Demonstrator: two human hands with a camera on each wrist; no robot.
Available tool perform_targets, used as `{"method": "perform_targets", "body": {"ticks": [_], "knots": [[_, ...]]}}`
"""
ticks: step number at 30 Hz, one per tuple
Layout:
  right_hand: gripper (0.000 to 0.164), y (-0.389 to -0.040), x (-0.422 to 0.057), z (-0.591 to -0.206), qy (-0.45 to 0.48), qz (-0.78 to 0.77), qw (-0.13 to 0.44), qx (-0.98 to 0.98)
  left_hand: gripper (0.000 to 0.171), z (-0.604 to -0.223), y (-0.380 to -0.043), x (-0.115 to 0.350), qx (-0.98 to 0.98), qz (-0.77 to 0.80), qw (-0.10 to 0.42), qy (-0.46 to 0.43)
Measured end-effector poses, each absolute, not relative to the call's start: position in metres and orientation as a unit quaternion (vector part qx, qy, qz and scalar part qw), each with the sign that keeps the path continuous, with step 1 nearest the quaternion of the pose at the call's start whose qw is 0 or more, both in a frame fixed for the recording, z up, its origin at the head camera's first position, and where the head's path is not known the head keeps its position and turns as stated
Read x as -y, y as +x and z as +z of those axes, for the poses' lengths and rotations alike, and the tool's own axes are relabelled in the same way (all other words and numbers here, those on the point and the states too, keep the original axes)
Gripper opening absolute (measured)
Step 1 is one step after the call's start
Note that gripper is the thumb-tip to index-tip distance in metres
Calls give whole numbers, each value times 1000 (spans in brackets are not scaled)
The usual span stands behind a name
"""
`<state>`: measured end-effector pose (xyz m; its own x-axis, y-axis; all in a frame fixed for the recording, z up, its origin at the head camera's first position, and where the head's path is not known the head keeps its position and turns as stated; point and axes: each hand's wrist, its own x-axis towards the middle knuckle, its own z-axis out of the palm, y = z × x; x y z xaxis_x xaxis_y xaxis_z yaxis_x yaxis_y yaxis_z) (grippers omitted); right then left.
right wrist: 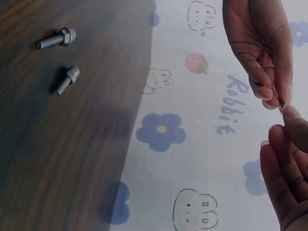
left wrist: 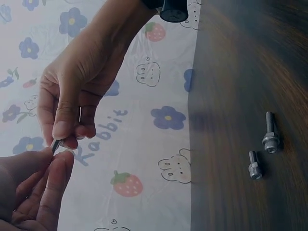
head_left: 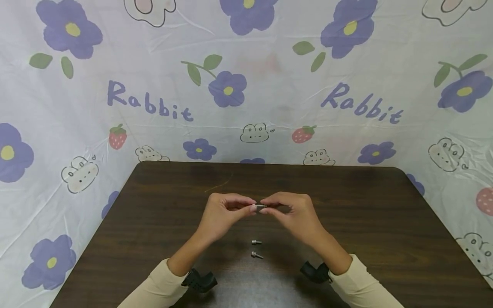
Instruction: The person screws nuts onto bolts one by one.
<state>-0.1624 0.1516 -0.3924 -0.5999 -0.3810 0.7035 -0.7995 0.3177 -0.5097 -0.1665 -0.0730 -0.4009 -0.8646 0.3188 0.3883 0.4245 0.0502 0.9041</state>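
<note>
Above the table, a small metal bolt point(head_left: 259, 205) lies level between both hands' fingertips. Its shank shows between them, while the fingers cover its ends. My left hand point(head_left: 225, 214) pinches one end with thumb and fingers. From the other side my right hand point(head_left: 296, 211) pinches the opposite end. In the left wrist view the dark shank of the bolt point(left wrist: 56, 145) shows between the two thumbs. Nearer my body, two bolts with nuts threaded up against their heads lie on the table: a shorter bolt point(head_left: 256, 242) and a longer bolt point(head_left: 256, 255).
The dark wooden table point(head_left: 161, 239) has rounded far corners. A white cloth point(head_left: 269, 55) printed with flowers and rabbits hangs behind it and at both sides. Black wrist devices point(head_left: 200, 281) sit under both forearms.
</note>
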Motion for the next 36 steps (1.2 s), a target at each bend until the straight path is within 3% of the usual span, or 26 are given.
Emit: {"method": "perform_targets", "body": {"ticks": [6, 17, 36], "knots": [[22, -161, -152, -391, 375, 477, 226, 762, 12, -399, -164, 73, 714, -651, 48, -254], [24, -162, -152, -391, 398, 423, 282, 764, 12, -396, -164, 73, 706, -658, 48, -257], [22, -155, -154, -389, 402, 414, 261, 774, 11, -395, -162, 68, 691, -667, 32, -276]]}}
